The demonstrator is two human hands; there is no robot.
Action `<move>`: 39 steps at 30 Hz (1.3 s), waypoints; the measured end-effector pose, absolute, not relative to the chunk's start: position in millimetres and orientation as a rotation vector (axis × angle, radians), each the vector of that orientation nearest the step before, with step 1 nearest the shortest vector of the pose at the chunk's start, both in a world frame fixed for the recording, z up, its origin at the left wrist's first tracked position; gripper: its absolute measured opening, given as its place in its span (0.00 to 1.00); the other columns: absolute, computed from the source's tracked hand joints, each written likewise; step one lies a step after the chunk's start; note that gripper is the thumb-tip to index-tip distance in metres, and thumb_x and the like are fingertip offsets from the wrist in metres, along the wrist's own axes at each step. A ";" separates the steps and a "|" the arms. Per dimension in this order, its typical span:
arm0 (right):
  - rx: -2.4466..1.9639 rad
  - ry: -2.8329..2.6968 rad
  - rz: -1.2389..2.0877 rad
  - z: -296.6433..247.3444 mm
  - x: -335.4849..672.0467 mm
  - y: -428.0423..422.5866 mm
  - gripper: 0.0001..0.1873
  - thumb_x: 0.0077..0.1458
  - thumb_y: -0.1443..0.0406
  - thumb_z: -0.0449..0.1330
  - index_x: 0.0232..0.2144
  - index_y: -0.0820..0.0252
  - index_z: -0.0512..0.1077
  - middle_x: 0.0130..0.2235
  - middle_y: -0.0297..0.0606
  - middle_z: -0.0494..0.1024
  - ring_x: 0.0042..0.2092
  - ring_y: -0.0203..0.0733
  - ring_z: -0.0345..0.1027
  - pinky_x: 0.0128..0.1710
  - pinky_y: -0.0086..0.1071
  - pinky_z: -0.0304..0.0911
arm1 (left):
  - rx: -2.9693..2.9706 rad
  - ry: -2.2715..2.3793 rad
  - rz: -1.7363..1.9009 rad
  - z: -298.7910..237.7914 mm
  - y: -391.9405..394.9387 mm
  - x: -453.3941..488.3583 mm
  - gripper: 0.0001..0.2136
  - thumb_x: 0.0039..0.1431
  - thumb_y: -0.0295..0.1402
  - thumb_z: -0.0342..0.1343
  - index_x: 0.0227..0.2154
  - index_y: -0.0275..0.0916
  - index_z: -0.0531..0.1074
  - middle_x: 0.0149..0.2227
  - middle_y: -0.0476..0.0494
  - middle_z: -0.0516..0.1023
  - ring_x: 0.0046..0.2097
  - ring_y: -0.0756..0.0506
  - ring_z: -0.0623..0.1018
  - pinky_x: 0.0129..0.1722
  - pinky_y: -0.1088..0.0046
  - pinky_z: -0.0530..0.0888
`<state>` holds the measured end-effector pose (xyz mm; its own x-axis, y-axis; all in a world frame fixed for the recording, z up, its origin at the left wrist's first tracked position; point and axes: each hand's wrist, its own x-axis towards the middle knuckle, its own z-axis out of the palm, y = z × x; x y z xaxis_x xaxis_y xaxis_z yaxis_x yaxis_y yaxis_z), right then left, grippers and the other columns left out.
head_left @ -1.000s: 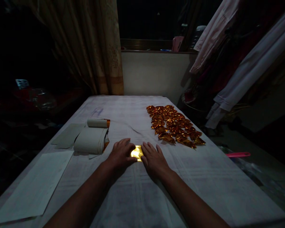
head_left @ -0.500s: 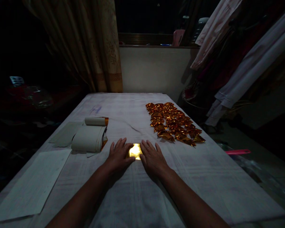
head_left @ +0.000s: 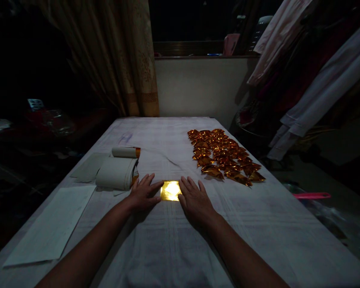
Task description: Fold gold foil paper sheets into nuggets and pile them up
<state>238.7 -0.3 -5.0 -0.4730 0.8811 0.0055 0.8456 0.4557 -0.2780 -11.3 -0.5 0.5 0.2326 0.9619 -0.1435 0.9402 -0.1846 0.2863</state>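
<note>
A shiny gold foil paper [head_left: 170, 191] lies flat on the pale checked tablecloth [head_left: 180, 248], between my two hands. My left hand [head_left: 144, 193] rests at its left edge, index finger and thumb spread apart by the corners. Over on the opposite edge, my right hand [head_left: 195, 196] lies flat with fingers stretched, its fingertips and thumb touching the foil. Beyond my right hand, several folded gold foil pieces [head_left: 225, 158] sit in rows. Left of my left hand is a curled stack of paper sheets [head_left: 114, 173] with gold showing at its edge.
A smaller paper roll [head_left: 124, 152] lies behind the stack. A white sheet [head_left: 52, 228] is at the table's left side. Hanging clothes [head_left: 315, 88] and a pink handle [head_left: 312, 195] are off to the right. A curtain [head_left: 138, 60] hangs at the back left.
My left hand has slid left off the foil, so more of the gold paper shows. The right hand stays at its edge. The view has shifted slightly.
</note>
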 end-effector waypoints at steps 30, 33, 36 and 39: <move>-1.476 -2.490 0.191 2.5 222.5 -3.9 0.28 0.70 0.62 0.47 0.68 0.66 0.58 0.71 0.48 0.53 0.72 0.54 0.44 0.70 0.57 0.36 | 2.451 1.931 0.276 -16.6 -28.7 40.4 0.20 0.70 0.35 0.46 0.62 0.48 0.68 0.68 0.42 0.64 0.70 0.32 0.60 0.66 0.39 0.52; -1.424 -2.551 0.337 1.4 213.9 -4.3 0.27 0.71 0.61 0.46 0.68 0.64 0.58 0.70 0.46 0.55 0.71 0.52 0.47 0.70 0.56 0.38 | 2.448 1.959 0.302 -19.3 -28.7 40.4 0.22 0.70 0.36 0.46 0.64 0.41 0.65 0.67 0.40 0.65 0.69 0.32 0.60 0.66 0.39 0.52; -1.444 -2.573 0.412 -1.1 215.1 -4.1 0.28 0.71 0.60 0.45 0.69 0.64 0.56 0.71 0.45 0.52 0.72 0.51 0.44 0.70 0.57 0.37 | 2.463 1.965 0.303 -22.6 -29.2 39.5 0.23 0.69 0.36 0.45 0.65 0.40 0.64 0.67 0.39 0.65 0.69 0.32 0.60 0.66 0.39 0.51; -1.481 -2.581 0.447 -0.5 225.1 -3.2 0.30 0.71 0.58 0.44 0.70 0.65 0.53 0.72 0.45 0.48 0.73 0.50 0.39 0.70 0.57 0.34 | 2.486 1.959 0.294 -24.9 -29.1 37.6 0.23 0.69 0.34 0.44 0.65 0.40 0.63 0.67 0.40 0.65 0.69 0.32 0.60 0.67 0.39 0.51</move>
